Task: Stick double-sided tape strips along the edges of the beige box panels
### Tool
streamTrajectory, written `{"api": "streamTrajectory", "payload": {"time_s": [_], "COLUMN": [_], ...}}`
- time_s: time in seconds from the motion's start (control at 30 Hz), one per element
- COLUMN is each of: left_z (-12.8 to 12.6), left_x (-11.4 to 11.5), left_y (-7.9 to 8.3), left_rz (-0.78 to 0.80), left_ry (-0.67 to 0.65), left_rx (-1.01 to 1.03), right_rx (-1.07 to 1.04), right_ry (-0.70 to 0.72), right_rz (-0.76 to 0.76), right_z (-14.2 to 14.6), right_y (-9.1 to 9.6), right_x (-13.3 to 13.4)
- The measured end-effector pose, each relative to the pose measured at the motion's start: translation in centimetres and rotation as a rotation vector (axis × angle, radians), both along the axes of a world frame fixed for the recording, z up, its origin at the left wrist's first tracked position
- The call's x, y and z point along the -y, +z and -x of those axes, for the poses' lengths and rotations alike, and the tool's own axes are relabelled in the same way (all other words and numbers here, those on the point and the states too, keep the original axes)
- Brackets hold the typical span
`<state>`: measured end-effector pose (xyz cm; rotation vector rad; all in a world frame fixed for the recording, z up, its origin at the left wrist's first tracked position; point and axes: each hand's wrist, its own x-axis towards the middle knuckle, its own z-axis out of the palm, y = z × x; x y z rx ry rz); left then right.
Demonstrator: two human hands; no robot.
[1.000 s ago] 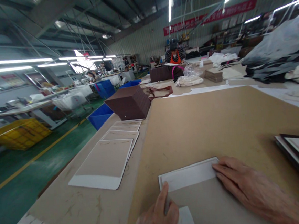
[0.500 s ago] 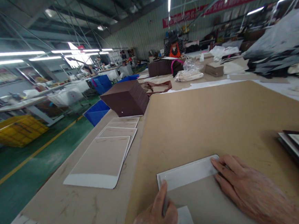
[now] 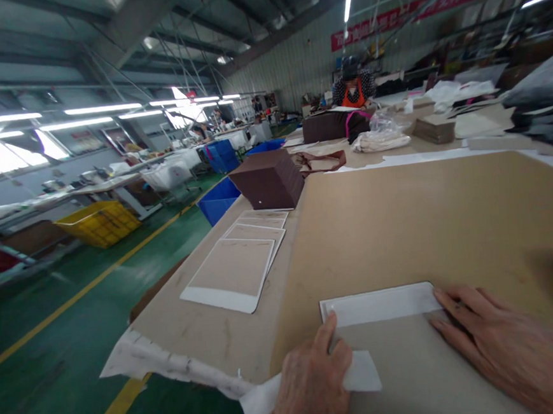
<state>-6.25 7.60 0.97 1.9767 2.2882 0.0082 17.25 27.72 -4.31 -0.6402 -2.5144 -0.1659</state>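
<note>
Panel, flat, beige, white-ended (image 3: 414, 368), on smooth tan sheet (image 3: 426, 221)
Your left hand (image 3: 313, 373): index extended at far-left corner, pinch indeterminable. Your right hand (image 3: 500, 336): flat, slightly spread, at far-right corner.

On the green floor (image 3: 89, 327) I see a yellow bin (image 3: 98, 224) near a yellow line (image 3: 118, 264) — to its right, there is a blue bin (image 3: 219, 200). Farther back, below a red banner (image 3: 443, 7) — a person (image 3: 367, 85) in an orange apron (image 3: 354, 95).
</note>
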Motion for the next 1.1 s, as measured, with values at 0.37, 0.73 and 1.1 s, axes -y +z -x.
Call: {"api": "streamTrajectory", "payload": {"time_s": [0.37, 0.73, 1.1], "left_z": [0.2, 0.8, 0.5], "left_x": [0.4, 1.2, 0.8], "left_y": [-1.6, -4.1, -3.0], "left_rz": [-0.182, -0.507, -0.399], "left_ry": [-0.045, -0.214, -0.212], "left_rx": [-0.01, 0.02, 0.123], "right_rx": [0.153, 0.301, 0.28], "right_ry": [0.247, 0.424, 0.418], "right_rz": [-0.011, 0.113, 0.108], "right_z": [8.0, 11.2, 10.7], "right_y": [1.8, 1.1, 0.6], "right_x": [4.4, 4.3, 4.1]}}
